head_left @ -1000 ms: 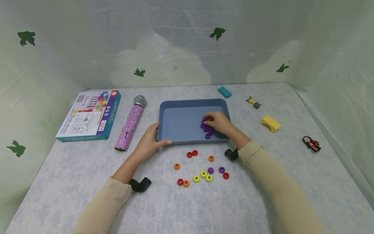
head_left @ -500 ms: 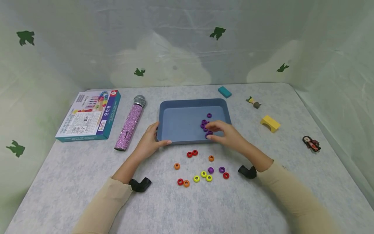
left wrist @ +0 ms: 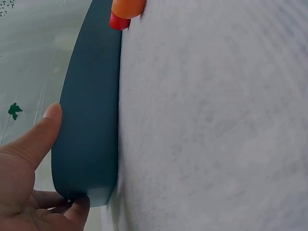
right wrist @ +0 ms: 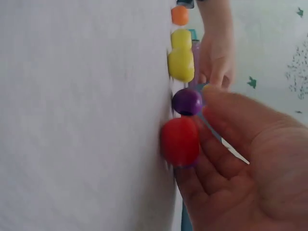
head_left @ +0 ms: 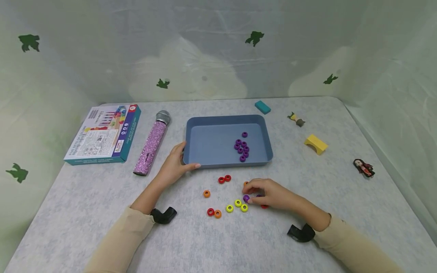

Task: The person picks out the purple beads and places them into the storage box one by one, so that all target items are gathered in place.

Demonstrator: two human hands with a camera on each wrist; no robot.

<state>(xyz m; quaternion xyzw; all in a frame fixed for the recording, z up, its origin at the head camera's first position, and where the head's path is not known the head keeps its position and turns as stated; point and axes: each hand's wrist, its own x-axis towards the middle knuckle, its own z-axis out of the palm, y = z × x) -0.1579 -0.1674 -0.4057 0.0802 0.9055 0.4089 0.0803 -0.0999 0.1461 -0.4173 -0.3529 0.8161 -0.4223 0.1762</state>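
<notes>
My left hand point(head_left: 172, 167) holds the front left corner of a blue-grey tray point(head_left: 211, 148). Its thumb point(left wrist: 54, 113) lies on the front rim, and the fingers bend round the left side. Several purple beads point(head_left: 246, 149) sit in the right half of the tray. On the table in front of it, my right hand point(head_left: 269, 194) has its thumb and index finger either side of a loose purple bead point(head_left: 246, 198). A red bead point(right wrist: 180, 142) is close by in the right wrist view; the hand partly covers it and another purple bead in the head view.
Loose yellow point(head_left: 238, 203), orange point(head_left: 206, 194) and red beads point(head_left: 221, 181) lie before the tray. Left are a glittery pink microphone point(head_left: 151, 146) and a flat box point(head_left: 102, 134). Right are a yellow arch block point(head_left: 316, 144), a doll point(head_left: 363, 168), a figurine point(head_left: 296, 119) and a teal block point(head_left: 262, 107).
My right hand has let go of a purple bead in the tray, then moved back toward me, out over the loose beads. The left hand stays on the tray corner.
</notes>
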